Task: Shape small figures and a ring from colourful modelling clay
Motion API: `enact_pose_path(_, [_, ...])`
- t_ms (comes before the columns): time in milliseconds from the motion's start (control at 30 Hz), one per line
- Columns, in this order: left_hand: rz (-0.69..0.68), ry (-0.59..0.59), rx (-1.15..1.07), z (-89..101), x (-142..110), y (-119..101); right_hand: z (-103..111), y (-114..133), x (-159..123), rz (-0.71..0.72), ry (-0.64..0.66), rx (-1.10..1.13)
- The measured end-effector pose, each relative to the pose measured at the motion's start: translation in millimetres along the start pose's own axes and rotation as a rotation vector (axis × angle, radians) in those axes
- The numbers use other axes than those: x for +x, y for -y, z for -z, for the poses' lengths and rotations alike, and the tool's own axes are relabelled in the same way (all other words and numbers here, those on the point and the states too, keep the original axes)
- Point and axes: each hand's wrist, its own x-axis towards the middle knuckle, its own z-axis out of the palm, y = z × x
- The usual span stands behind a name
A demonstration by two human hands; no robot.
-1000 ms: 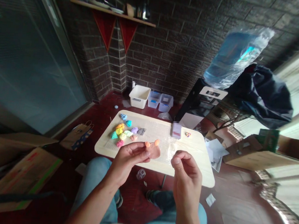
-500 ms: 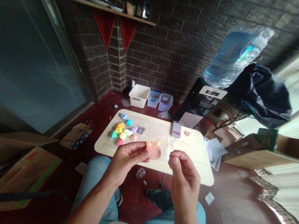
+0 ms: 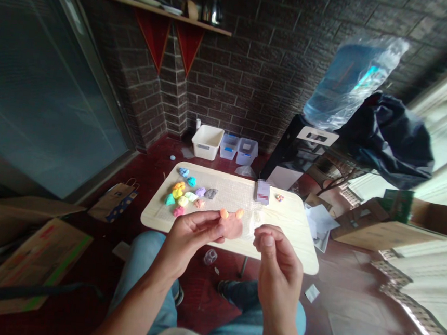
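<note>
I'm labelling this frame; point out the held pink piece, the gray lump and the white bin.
Pink piece (image 3: 234, 228): head view, middle of its face.
Gray lump (image 3: 211, 193): head view, upper surface.
White bin (image 3: 205, 152): head view, front wall.

Clay piece (image 3: 234, 228): left side partly hidden by left hand (image 3: 191, 236). Right hand (image 3: 282, 258): pinched; contents, if any, too small to tell. Case (image 3: 262, 193): face pixelated, unreadable. Carton (image 3: 49, 256): cut off by left edge. Both forearms: cut off at bottom.

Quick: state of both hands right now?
Left hand: closed on the pinkish clay piece with two orange balls.
Right hand: thumb and index finger pinched together; can't tell if anything's between them.
</note>
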Motion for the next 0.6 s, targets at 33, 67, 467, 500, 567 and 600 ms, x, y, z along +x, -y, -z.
enact_pose_path(33, [-0.001,0.0,-0.002,-0.1,-0.1,0.0,-0.1,0.7,0.0,0.011,0.007,-0.01])
enact_pose_path(67, [-0.002,-0.001,-0.005,-0.1,-0.2,0.0,-0.2,1.4,0.1,0.022,0.013,-0.012])
enact_pose_path(467, [-0.007,0.002,-0.028,1.4,-3.9,-2.9,-4.2,5.0,3.0,0.084,0.04,0.127])
enact_pose_path(500, [-0.004,0.001,-0.027,0.6,-4.4,-3.6,-3.8,4.7,2.8,0.075,0.039,0.12])
enact_pose_path(567, [0.001,0.001,-0.024,-1.3,-5.9,-4.9,-3.2,3.8,1.7,0.05,0.028,0.102])
enact_pose_path(600, [0.002,0.002,-0.023,-2.2,-6.7,-5.5,-3.1,3.4,1.0,0.041,0.018,0.092])
